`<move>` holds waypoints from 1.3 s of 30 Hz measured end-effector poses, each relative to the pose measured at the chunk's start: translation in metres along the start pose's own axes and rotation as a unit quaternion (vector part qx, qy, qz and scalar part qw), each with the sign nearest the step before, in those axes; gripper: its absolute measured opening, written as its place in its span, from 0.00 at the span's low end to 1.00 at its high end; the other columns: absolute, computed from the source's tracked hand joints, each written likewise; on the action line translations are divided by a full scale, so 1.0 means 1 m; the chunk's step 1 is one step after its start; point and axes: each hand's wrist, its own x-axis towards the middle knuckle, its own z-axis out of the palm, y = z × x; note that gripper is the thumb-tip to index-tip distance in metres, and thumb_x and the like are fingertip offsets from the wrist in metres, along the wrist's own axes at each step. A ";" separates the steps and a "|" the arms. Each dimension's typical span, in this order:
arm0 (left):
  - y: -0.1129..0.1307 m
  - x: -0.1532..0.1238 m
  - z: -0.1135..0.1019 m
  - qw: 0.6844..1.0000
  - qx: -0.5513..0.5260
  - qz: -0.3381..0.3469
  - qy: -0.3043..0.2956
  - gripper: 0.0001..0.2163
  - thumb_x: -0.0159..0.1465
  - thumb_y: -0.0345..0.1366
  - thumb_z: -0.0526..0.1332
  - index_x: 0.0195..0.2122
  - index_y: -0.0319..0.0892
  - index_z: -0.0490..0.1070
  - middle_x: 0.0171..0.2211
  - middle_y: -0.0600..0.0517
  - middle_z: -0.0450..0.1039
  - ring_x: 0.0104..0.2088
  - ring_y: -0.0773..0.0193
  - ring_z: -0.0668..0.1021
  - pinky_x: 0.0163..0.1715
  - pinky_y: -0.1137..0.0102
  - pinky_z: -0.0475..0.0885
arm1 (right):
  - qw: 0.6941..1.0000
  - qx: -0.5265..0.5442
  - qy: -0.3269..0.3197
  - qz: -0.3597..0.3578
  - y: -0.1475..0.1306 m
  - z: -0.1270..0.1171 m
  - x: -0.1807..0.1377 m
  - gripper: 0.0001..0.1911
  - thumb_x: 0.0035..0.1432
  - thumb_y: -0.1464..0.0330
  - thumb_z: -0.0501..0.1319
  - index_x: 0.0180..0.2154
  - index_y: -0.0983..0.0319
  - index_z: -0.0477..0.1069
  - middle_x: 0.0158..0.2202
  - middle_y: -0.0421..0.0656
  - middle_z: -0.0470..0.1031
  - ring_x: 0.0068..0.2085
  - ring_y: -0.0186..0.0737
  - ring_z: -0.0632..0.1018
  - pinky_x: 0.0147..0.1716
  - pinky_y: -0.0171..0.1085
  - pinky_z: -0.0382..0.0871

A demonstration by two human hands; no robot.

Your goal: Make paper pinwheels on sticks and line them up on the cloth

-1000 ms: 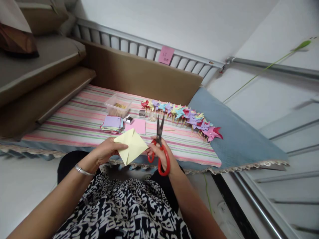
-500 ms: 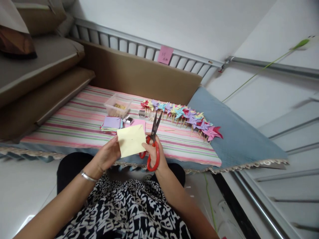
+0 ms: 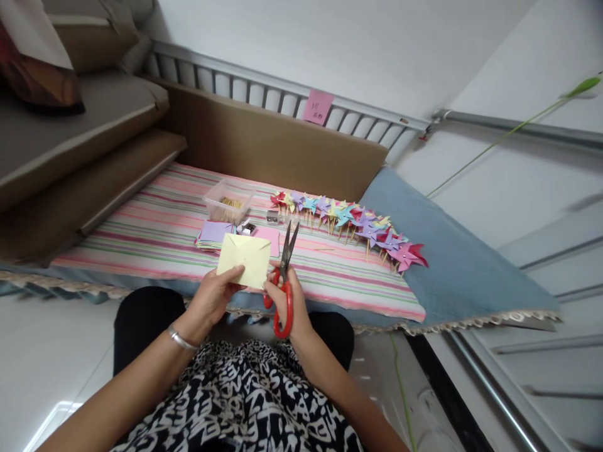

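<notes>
A square of pale yellow paper (image 3: 252, 254), with slits running in from its top corners, is held up above the table's front edge. My left hand (image 3: 217, 295) grips it at the lower left, thumb across its face. In my right hand (image 3: 289, 301) are red-handled scissors (image 3: 285, 267), their dark blades parted slightly and pointing away from me. Fingertips of that hand also touch the paper's lower right corner. Behind the paper lie a stack of coloured paper squares (image 3: 214, 232) and a pink paper sheet (image 3: 267, 237).
Paper pinwheels on sticks (image 3: 370, 229) stand in rows at the right of the striped cloth (image 3: 155, 216). A clear plastic box (image 3: 226, 199) holds small sticks. Small containers (image 3: 273, 217) sit beside it. Stacked cushions (image 3: 80, 144) rise at the left, and a brown board (image 3: 273, 141) backs the table.
The yellow paper has been turned, so both upper corner slits now show. My left thumb has moved onto its face. The scissors have tilted more upright and shifted slightly left.
</notes>
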 end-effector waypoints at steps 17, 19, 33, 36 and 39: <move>0.019 -0.001 -0.007 0.999 0.032 0.016 -0.014 0.18 0.48 0.32 0.69 0.41 0.32 0.74 0.36 0.42 0.79 0.31 0.58 0.80 0.28 0.67 0.77 | 0.948 -0.186 -0.191 0.175 -0.011 -0.037 -0.058 0.16 0.57 0.60 0.58 0.45 0.60 0.69 0.21 0.35 0.66 0.17 0.27 0.64 0.15 0.28 0.57; 0.019 -0.001 -0.007 0.999 0.027 0.015 -0.015 0.18 0.48 0.31 0.69 0.40 0.32 0.74 0.36 0.43 0.79 0.30 0.58 0.80 0.29 0.67 0.77 | 0.947 -0.186 -0.183 0.188 -0.010 -0.037 -0.058 0.15 0.57 0.61 0.59 0.44 0.60 0.69 0.20 0.34 0.65 0.16 0.27 0.63 0.15 0.27 0.56; 0.015 -0.006 0.000 0.999 0.001 0.028 -0.023 0.16 0.50 0.32 0.69 0.40 0.35 0.75 0.36 0.45 0.79 0.32 0.61 0.79 0.30 0.68 0.77 | 0.960 -0.204 -0.164 0.100 -0.019 -0.029 -0.055 0.10 0.55 0.63 0.60 0.39 0.60 0.73 0.20 0.35 0.64 0.20 0.30 0.64 0.21 0.30 0.59; 0.017 -0.008 0.002 0.999 -0.008 0.029 -0.018 0.19 0.49 0.31 0.69 0.43 0.35 0.74 0.37 0.45 0.79 0.32 0.60 0.79 0.30 0.68 0.77 | 0.959 -0.208 -0.165 0.096 -0.019 -0.028 -0.055 0.10 0.55 0.63 0.61 0.39 0.60 0.73 0.20 0.35 0.64 0.21 0.29 0.63 0.22 0.30 0.58; 0.020 -0.009 0.004 0.999 -0.010 0.030 -0.015 0.19 0.49 0.31 0.70 0.43 0.35 0.74 0.37 0.45 0.79 0.32 0.60 0.79 0.31 0.69 0.77 | 0.960 -0.207 -0.167 0.087 -0.020 -0.029 -0.056 0.11 0.55 0.62 0.61 0.39 0.60 0.73 0.23 0.36 0.66 0.22 0.30 0.64 0.22 0.30 0.59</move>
